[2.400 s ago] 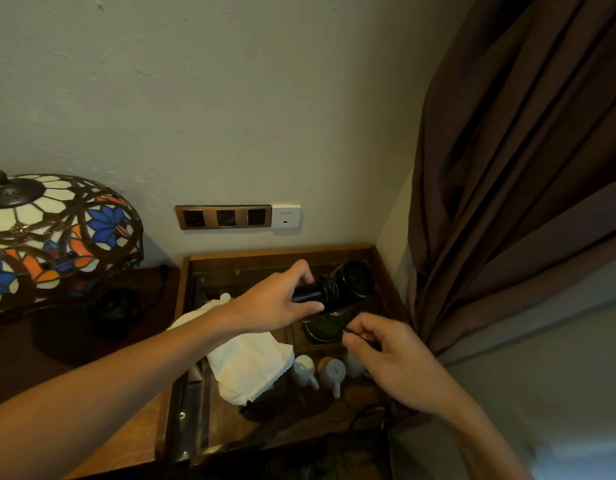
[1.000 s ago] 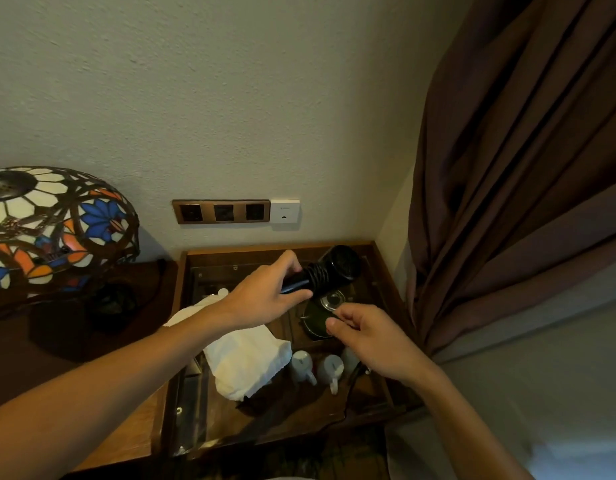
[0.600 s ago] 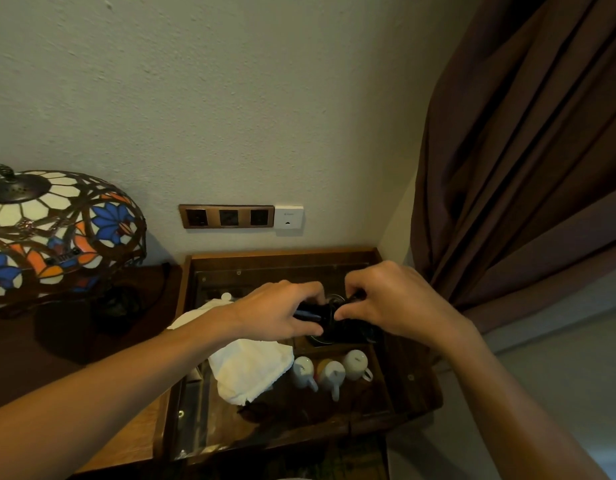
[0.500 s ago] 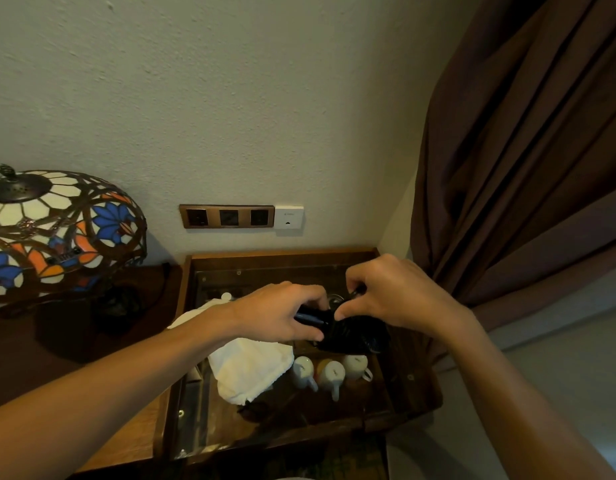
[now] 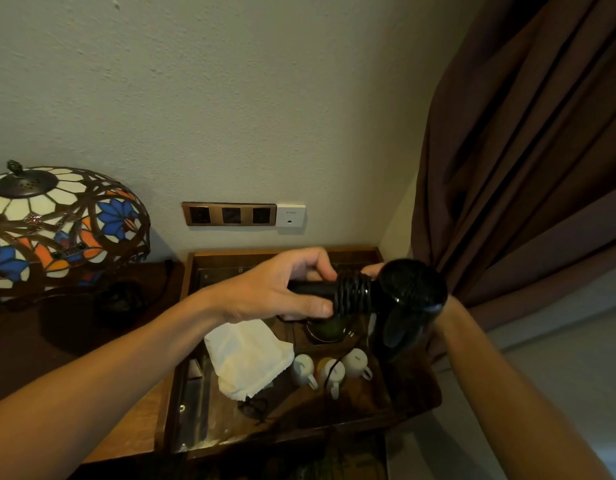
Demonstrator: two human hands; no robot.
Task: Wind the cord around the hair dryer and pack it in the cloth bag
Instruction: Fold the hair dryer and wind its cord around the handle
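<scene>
The left hand [image 5: 278, 289] grips the dryer [image 5: 403, 299] by its handle, fingers [image 5: 317, 308] curled tight around the black shaft, and holds it level above the tray [image 5: 355, 403]. That grip likely keeps the handle steady and exposed so the cord [image 5: 355, 294] can be laid around it; several turns already sit packed side by side where the handle meets the barrel. The right hand [image 5: 372, 270] is almost wholly hidden behind the dryer's head, with only a fingertip showing at the far side of the coil, so whether it is pinching the cord cannot be told. Its forearm comes in from the near right, passing under the barrel, which fits a hand carrying the cord round the far side.

A loose length of cord hangs down from the dryer, across the cups [image 5: 330, 368] and off the tabletop's near edge, so the winding is judged unfinished.

The white bag [image 5: 251, 358] lies slumped in the tray just below the left wrist, its drawstring end toward the near side. It sits close at hand, probably left there so the wound dryer can go straight in. A lamp [image 5: 57, 223] stands well to the left, clear of the work.
</scene>
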